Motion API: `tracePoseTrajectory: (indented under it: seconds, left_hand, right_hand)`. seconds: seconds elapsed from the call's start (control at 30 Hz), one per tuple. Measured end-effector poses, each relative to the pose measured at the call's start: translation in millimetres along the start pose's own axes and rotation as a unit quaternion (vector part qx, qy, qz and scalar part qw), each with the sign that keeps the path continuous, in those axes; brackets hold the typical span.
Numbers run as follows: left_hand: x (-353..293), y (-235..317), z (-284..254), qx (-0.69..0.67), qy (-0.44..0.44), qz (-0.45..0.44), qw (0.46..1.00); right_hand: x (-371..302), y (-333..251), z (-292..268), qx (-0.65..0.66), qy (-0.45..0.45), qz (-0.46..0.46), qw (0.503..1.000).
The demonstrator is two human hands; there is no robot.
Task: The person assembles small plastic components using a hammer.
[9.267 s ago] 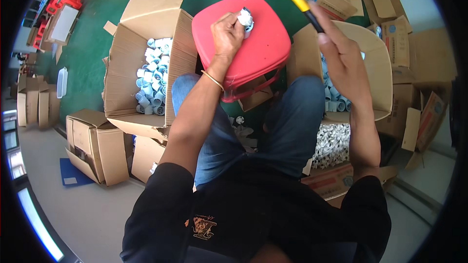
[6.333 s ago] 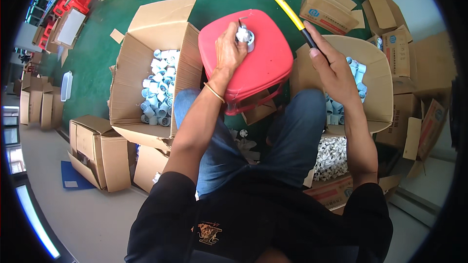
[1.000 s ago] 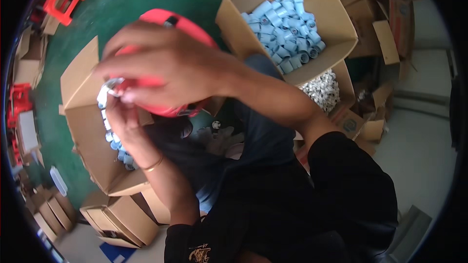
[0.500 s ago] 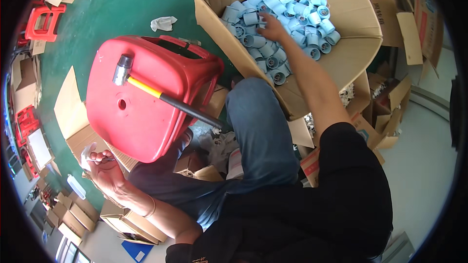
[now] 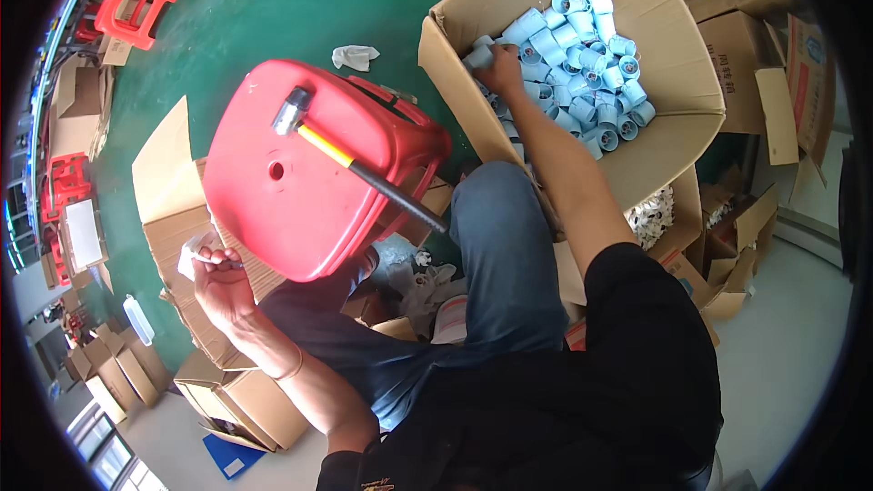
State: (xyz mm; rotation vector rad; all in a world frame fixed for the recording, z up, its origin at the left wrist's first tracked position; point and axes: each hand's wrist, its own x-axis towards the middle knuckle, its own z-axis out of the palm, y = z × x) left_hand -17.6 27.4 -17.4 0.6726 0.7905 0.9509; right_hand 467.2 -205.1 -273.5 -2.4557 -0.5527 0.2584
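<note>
Inside the large cardboard box [image 5: 655, 141] at the upper right, my right hand [image 5: 503, 71] is closed on a light blue plastic cup [image 5: 478, 57] near the left wall. Many similar blue cups [image 5: 582, 59], some with small parts showing inside, lie heaped around it. My left hand [image 5: 224, 291] is raised at the lower left, fingers curled round a crumpled white piece [image 5: 195, 253], cloth-like or filmy. A red plastic stool [image 5: 273, 209] stands between the hands. Across its top lies a hammer [image 5: 327, 147] with a metal and black head and a yellow and black handle.
An open carton [image 5: 168, 173] stands left of the stool. Behind the stool, a white rag [image 5: 355, 56] lies on the green floor [image 5: 264, 18]. More cartons [image 5: 727, 255], one with small white parts [image 5: 653, 216], stand at the right. Red stools [image 5: 135, 14] are at the far left.
My right hand has moved to the left side of the heap and closed on a cup. My left hand still holds the white piece. The whole view has shifted, moving the scene rightward.
</note>
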Motion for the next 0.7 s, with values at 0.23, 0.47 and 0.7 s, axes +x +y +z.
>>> tracePoseTrajectory:
  seconds: [0.23, 0.47, 0.7]
  left_hand:
    - [14, -6, -5, -0.041, -0.008, 0.006, 0.999]
    - [41, -19, -11, -0.045, -0.086, -0.023, 0.995]
    - [33, -18, -13, -0.074, -0.122, -0.022, 0.99]
  right_hand:
    - [-45, -70, -135, 0.056, -0.018, -0.207, 0.977]
    - [-121, -182, -221, 0.036, 0.14, -0.38, 0.914]
    - [-174, -257, -243, -0.024, 0.014, -0.404, 0.914]
